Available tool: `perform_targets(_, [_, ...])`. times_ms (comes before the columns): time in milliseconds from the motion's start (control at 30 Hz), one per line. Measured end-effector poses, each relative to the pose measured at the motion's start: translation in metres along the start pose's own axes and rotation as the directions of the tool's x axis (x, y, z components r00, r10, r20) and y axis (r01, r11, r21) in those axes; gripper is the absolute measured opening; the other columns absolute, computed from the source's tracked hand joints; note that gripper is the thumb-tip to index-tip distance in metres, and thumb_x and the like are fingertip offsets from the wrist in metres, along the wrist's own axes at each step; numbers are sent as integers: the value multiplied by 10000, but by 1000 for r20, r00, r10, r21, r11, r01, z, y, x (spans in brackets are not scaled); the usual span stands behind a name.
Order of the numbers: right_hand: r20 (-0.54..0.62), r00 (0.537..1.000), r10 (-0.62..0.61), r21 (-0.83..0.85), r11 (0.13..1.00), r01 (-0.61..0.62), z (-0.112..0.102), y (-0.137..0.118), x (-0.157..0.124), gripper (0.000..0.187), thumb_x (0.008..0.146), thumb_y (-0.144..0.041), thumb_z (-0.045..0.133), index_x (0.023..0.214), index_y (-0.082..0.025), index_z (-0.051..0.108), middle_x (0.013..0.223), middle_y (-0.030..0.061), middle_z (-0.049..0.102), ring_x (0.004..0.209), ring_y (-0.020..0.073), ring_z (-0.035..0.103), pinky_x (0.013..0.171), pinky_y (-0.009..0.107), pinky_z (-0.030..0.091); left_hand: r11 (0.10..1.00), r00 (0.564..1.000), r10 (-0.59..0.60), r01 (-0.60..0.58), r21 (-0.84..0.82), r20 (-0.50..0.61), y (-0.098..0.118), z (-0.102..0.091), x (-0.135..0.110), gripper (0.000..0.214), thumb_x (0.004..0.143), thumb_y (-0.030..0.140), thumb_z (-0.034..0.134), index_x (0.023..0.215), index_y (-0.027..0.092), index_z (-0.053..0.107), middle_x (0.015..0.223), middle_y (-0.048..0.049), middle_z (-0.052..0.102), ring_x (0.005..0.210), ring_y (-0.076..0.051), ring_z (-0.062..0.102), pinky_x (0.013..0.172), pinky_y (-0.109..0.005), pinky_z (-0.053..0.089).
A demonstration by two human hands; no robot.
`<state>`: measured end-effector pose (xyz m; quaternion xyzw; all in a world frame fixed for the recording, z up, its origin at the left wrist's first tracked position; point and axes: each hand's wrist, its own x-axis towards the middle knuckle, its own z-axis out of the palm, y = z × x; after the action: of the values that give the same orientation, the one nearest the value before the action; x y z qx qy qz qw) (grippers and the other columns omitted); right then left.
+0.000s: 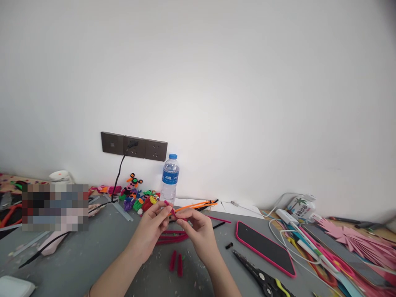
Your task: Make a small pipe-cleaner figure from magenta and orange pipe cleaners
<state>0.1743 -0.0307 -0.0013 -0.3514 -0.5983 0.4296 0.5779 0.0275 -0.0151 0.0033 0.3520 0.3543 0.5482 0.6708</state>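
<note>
My left hand (154,222) pinches a magenta pipe cleaner (168,204) between thumb and forefinger. Meeting it at the other end, my right hand (195,226) also has its thumb and fingertips closed on the pipe cleaner; the part between the fingers is mostly hidden. Under the hands lie bent magenta pipe cleaners (173,237) on the grey mat. Nearer to me are two short, thick magenta pieces (176,264). Behind the hands, orange pipe cleaners (198,205) and black ones lie together.
A water bottle (170,177) stands by the wall beside colourful pipe-cleaner figures (139,200). To the right are a phone in a pink case (264,247), a black hinged tool (260,274), white cables and folded pink paper (355,239). A co-worker's hand (94,209) shows at left.
</note>
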Motion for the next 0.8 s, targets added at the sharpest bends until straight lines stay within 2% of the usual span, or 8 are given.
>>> perform_targets(100, [-24, 999, 21, 73, 997, -20, -2, -1, 1, 113, 798, -320, 686, 797, -208, 680, 798, 47, 701, 755, 203, 649, 734, 335, 495, 997, 998, 22, -26, 67, 65, 2, -1, -2, 317, 654, 433, 790, 761, 180, 633, 496, 95, 377, 472, -53, 289, 482, -176, 290])
perform_targets(233, [7, 999, 39, 169, 985, -39, -6, -7, 3, 111, 796, -312, 691, 773, -214, 645, 712, 4, 646, 652, 161, 611, 659, 291, 477, 982, 980, -46, 8, 191, 193, 8, -4, -4, 284, 718, 427, 750, 712, 168, 633, 499, 83, 381, 490, -63, 281, 490, -200, 246])
perform_targets(400, [74, 997, 20, 113, 993, -28, -12, -13, 4, 73, 763, -288, 721, 738, -220, 708, 730, 16, 633, 697, 164, 567, 656, 282, 447, 943, 949, -162, 68, 327, 271, 17, -7, -6, 290, 656, 407, 793, 686, 146, 671, 543, 55, 468, 478, -57, 297, 482, -218, 207])
perform_targets(567, [154, 984, 87, 129, 986, -108, -14, -14, 2, 11, 718, -247, 760, 726, -253, 766, 730, 18, 657, 692, 163, 573, 646, 283, 449, 902, 900, -246, 76, 426, 360, 23, -11, -8, 276, 662, 398, 780, 624, 142, 683, 498, 48, 468, 481, -71, 297, 482, -227, 200])
perform_targets(667, [161, 983, 87, 125, 986, -107, -15, -10, 2, 31, 708, -230, 770, 725, -254, 778, 717, 19, 669, 693, 159, 579, 644, 273, 451, 861, 871, -310, 87, 501, 381, 24, -13, -9, 279, 669, 405, 768, 627, 140, 694, 515, 33, 499, 490, -82, 315, 473, -231, 198])
perform_targets(800, [143, 984, 110, 138, 982, -130, -17, -4, 3, 32, 702, -252, 776, 728, -233, 775, 682, 13, 666, 632, 141, 571, 598, 253, 451, 820, 858, -359, 100, 564, 369, 25, -12, -10, 305, 646, 437, 775, 636, 145, 690, 493, 45, 461, 486, -89, 329, 459, -232, 195])
